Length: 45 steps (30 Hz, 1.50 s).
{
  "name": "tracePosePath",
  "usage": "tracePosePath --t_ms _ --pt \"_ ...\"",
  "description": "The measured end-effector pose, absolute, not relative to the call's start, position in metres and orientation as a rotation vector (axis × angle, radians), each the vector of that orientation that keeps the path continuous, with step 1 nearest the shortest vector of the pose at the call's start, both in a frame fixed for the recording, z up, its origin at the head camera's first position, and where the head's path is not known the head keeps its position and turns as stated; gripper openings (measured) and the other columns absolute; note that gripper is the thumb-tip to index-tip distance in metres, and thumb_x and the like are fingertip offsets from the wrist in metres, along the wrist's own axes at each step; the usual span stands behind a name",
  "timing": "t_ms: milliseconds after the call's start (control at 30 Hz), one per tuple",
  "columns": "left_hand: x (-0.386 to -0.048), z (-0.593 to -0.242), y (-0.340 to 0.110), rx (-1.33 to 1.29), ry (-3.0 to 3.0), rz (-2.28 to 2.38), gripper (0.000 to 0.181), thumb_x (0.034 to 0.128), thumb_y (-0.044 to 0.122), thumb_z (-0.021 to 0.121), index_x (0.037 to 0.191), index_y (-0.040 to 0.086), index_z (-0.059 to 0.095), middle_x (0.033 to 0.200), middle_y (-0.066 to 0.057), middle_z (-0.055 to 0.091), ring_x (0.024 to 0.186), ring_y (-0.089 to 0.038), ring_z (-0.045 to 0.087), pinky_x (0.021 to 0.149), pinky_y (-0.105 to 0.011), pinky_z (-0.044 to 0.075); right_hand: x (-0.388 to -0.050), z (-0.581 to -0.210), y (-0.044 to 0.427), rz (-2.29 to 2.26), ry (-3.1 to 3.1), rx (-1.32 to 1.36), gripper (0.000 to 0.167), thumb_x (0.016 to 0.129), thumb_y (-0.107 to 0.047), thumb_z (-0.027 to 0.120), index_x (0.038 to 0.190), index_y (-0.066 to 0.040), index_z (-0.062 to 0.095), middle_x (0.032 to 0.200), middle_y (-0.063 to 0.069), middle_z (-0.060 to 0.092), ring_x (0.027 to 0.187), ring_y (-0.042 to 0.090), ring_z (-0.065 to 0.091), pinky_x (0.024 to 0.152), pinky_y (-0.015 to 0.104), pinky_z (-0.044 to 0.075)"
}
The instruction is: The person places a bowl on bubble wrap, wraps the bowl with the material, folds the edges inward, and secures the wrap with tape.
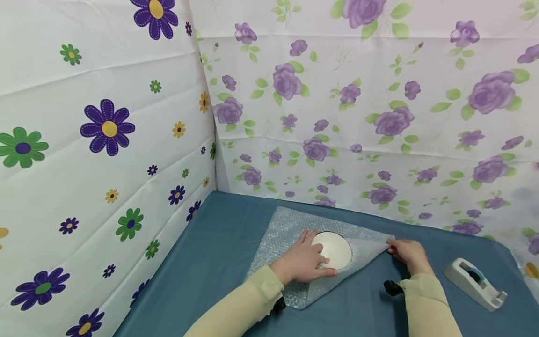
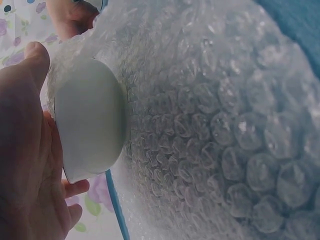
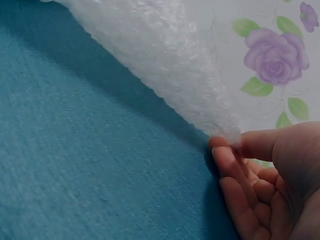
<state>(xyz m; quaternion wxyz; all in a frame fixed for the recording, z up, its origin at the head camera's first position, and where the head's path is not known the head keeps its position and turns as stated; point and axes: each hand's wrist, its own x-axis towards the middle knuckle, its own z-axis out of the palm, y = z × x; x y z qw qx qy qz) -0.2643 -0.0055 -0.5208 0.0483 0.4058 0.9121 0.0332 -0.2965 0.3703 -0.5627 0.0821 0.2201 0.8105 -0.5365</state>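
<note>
A white bowl (image 1: 337,252) with a thin dark rim sits on a sheet of bubble wrap (image 1: 290,224). In the left wrist view the bowl (image 2: 90,120) shows its smooth side, wider at the rim than at the base. My left hand (image 1: 304,260) rests across the bowl's rim, its fingers spread. Off to the right, my right hand (image 1: 409,254) pinches a corner of the wrap between thumb and fingers. The right wrist view shows that pinched, raised corner of bubble wrap (image 3: 200,100) and the hand (image 3: 265,185) closely.
A white tape dispenser (image 1: 476,284) lies right of my right hand on the blue-covered table (image 1: 185,281). Flower-print cloths (image 1: 269,126) hang behind the table and along its left side.
</note>
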Motion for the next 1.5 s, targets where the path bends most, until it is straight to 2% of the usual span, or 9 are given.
tracePosePath --t_ms 233,400,800,967,1167,1333,1500 --pt "-0.260 -0.525 -0.008 1.243 2.767 0.108 0.064 0.1067 0.074 0.033 0.141 0.037 0.073 0.128 0.003 0.064 0.161 -0.040 0.023 0.131 -0.054 0.012 -0.291 -0.565 0.365 -1.543 2.446 0.678 0.055 0.107 -0.029 0.062 0.139 0.016 0.060 0.073 -0.010 0.072 0.069 0.005 0.066 0.064 0.022 0.056" --pt "-0.259 -0.527 -0.007 1.250 2.772 0.101 0.065 0.1070 0.074 0.031 0.141 0.036 0.072 0.128 0.003 0.064 0.161 -0.040 0.023 0.131 -0.054 0.013 -0.289 -0.567 0.369 -1.539 2.471 0.636 0.057 0.108 -0.033 0.062 0.139 0.015 0.061 0.076 -0.010 0.073 0.072 0.004 0.066 0.066 0.021 0.055" --pt "-0.257 -0.523 -0.004 1.270 2.763 0.132 0.066 0.1071 0.074 0.033 0.141 0.034 0.073 0.128 0.003 0.064 0.160 -0.041 0.025 0.131 -0.054 0.017 -0.281 -0.575 0.381 -1.847 2.260 0.646 0.067 0.110 -0.035 0.064 0.153 0.013 0.046 0.082 -0.016 0.073 0.078 -0.005 0.070 0.072 0.017 0.058" --pt "-0.259 -0.522 -0.003 1.268 2.750 0.154 0.066 0.1076 0.073 0.032 0.141 0.033 0.073 0.127 0.003 0.064 0.160 -0.041 0.024 0.131 -0.054 0.016 -0.277 -0.574 0.379 -1.906 2.266 0.638 0.068 0.110 -0.038 0.064 0.153 0.013 0.047 0.085 -0.018 0.071 0.080 -0.006 0.069 0.076 0.017 0.059" --pt "-0.262 -0.525 -0.002 1.257 2.776 0.136 0.066 0.1071 0.074 0.032 0.142 0.035 0.072 0.133 0.003 0.064 0.159 -0.041 0.025 0.131 -0.054 0.017 -0.272 -0.564 0.370 -1.938 2.283 0.662 0.070 0.109 -0.046 0.062 0.152 0.007 0.050 0.090 -0.020 0.067 0.085 -0.007 0.066 0.081 0.018 0.058" --pt "-0.263 -0.524 -0.003 1.242 2.813 0.121 0.064 0.1072 0.074 0.033 0.140 0.036 0.073 0.131 0.004 0.065 0.159 -0.040 0.026 0.131 -0.054 0.016 -0.267 -0.553 0.358 -2.088 2.191 0.691 0.067 0.109 -0.044 0.063 0.154 0.002 0.048 0.090 -0.018 0.069 0.088 -0.003 0.069 0.087 0.024 0.060" --pt "-0.261 -0.523 -0.005 1.246 2.808 0.117 0.063 0.1080 0.073 0.033 0.141 0.036 0.073 0.130 0.004 0.065 0.159 -0.039 0.027 0.131 -0.054 0.015 -0.254 -0.539 0.336 -2.206 2.207 0.783 0.057 0.107 -0.046 0.066 0.145 -0.004 0.057 0.090 -0.017 0.070 0.084 -0.001 0.070 0.081 0.025 0.062"
